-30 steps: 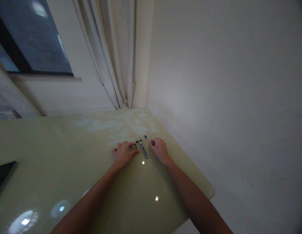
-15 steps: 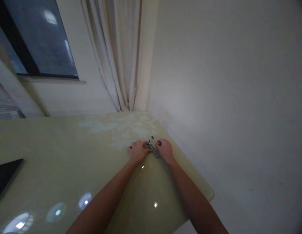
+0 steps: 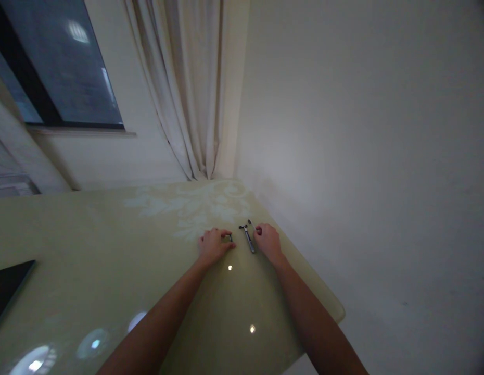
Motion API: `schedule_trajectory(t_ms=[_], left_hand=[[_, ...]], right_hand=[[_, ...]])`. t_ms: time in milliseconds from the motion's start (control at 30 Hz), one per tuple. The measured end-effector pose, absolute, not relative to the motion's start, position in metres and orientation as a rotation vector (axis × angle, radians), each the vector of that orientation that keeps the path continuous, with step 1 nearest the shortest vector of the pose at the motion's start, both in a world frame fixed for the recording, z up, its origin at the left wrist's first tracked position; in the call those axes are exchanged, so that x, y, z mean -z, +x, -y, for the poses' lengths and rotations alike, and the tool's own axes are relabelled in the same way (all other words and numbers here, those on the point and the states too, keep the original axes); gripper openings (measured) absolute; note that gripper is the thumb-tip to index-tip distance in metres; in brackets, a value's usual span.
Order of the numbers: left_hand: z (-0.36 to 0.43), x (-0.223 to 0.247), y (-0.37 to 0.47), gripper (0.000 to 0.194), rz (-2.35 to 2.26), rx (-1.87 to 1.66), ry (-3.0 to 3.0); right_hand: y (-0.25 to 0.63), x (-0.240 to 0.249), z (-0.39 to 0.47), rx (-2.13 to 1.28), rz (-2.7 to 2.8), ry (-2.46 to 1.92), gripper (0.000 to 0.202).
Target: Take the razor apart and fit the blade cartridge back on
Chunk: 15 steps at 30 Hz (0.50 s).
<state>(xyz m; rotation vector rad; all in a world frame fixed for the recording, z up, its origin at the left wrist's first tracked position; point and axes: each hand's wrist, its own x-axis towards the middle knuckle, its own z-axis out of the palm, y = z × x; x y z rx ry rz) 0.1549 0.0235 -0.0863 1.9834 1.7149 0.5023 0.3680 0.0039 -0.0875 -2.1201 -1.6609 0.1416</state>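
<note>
A razor [image 3: 248, 241] with a dark head lies on the table between my two hands. My left hand [image 3: 214, 246] is to its left, thumb and fingers closed around a small dark, slim object [image 3: 230, 238] whose kind I cannot make out. To the right of the razor, my right hand [image 3: 268, 240] grips what looks like a toothbrush [image 3: 250, 223]. Its dark head and thin light neck stick out past the fingers, pointing up and left. The rest of its handle is hidden in the hand.
The glossy pale table [image 3: 109, 250] bears a white floral pattern and light reflections. A dark flat object [image 3: 10, 289] lies at the left. The wall [image 3: 363, 182] runs along the table's right edge, and a curtain [image 3: 195, 104] hangs behind the far edge.
My left hand has moved left, away from the razor, with the small dark object in its fingers. My right hand has shifted slightly right with the toothbrush.
</note>
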Motion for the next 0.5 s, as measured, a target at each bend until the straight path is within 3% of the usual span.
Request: schedule_trajectory(t_ms=[500], left_hand=[[-0.029, 0.0892, 0.1551, 0.057, -1.696, -0.546, 1.935]], right_hand=[[0.3748, 0.0951, -0.01, -0.17, 1.532, -2.037, 0.022]])
